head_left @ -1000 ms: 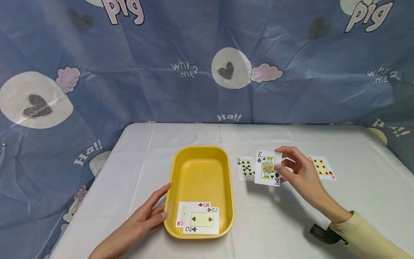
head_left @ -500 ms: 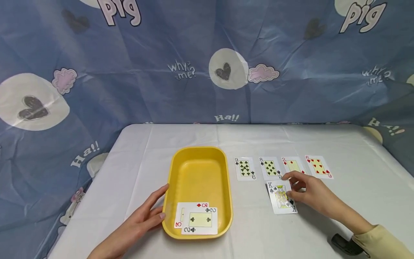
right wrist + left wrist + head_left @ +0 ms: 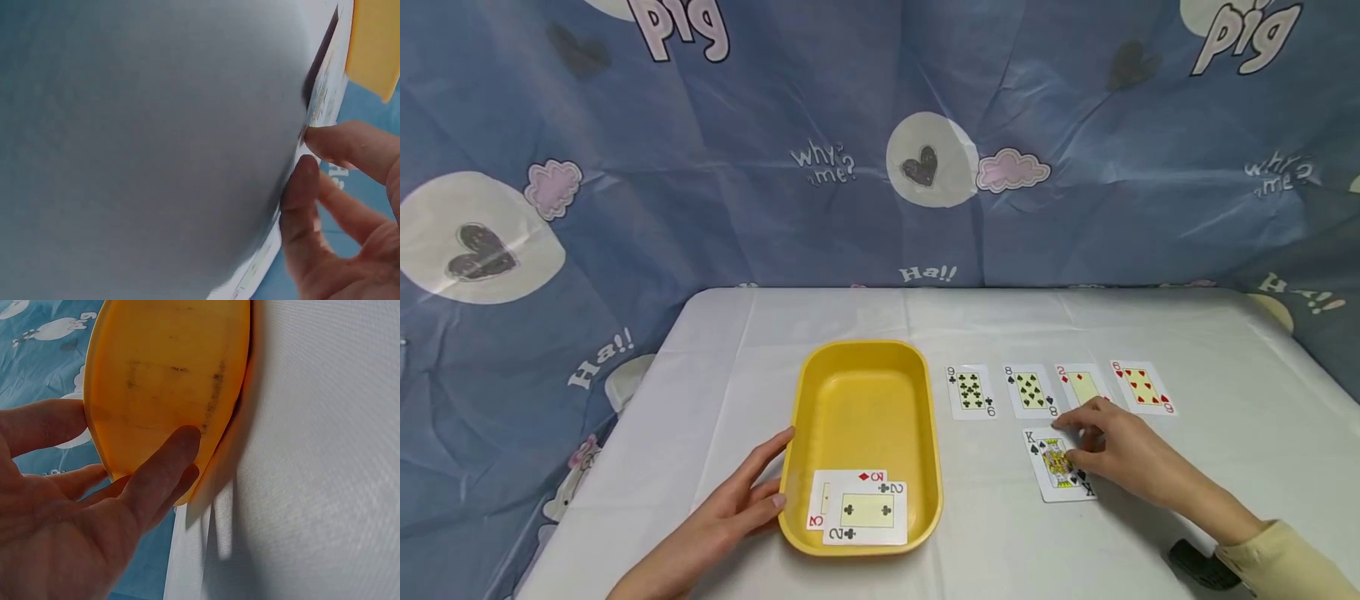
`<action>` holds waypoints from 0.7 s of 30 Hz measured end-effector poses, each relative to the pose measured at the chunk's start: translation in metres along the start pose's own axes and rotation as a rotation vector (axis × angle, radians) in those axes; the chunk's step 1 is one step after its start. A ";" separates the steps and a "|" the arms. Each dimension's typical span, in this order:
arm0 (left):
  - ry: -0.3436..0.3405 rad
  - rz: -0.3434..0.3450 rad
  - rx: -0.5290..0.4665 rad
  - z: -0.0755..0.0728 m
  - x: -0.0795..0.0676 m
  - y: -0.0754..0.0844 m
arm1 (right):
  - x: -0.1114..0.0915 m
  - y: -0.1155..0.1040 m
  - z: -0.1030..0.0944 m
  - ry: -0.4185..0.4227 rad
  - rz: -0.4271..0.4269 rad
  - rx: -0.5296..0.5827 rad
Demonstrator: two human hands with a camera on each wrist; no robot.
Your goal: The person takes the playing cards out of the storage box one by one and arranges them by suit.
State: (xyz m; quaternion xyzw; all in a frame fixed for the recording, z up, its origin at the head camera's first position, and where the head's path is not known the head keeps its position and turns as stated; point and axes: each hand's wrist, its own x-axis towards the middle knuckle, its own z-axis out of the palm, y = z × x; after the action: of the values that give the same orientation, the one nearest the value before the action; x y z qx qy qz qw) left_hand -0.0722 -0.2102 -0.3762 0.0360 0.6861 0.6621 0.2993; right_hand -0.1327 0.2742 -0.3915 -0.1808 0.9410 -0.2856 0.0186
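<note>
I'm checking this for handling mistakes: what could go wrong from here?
The right grip is close to the two of diamonds and might brush it out of its row.
Held by its edge, the king of spades could slip.
The left grip touches the yellow tray; a nudge might slide the two of clubs off the three of diamonds.

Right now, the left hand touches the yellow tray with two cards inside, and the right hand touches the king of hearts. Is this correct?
Not fully: the right hand touches the king of spades, as the head view shows. The left hand does touch the yellow tray, with two cards inside.
</note>
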 end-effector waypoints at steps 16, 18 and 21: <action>-0.012 0.021 0.002 0.000 -0.005 0.000 | 0.029 -0.033 0.008 0.132 -0.203 0.508; 0.002 0.009 0.009 0.000 -0.004 0.001 | 0.035 -0.042 0.013 0.110 -0.241 0.572; 0.016 0.005 0.016 0.002 -0.005 0.002 | 0.043 -0.060 0.023 0.078 -0.291 0.660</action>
State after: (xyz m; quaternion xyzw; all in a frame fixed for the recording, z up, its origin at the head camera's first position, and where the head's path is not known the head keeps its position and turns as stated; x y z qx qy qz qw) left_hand -0.0683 -0.2105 -0.3728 0.0349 0.6937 0.6576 0.2917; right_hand -0.1504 0.2010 -0.3750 -0.2861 0.7625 -0.5803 -0.0007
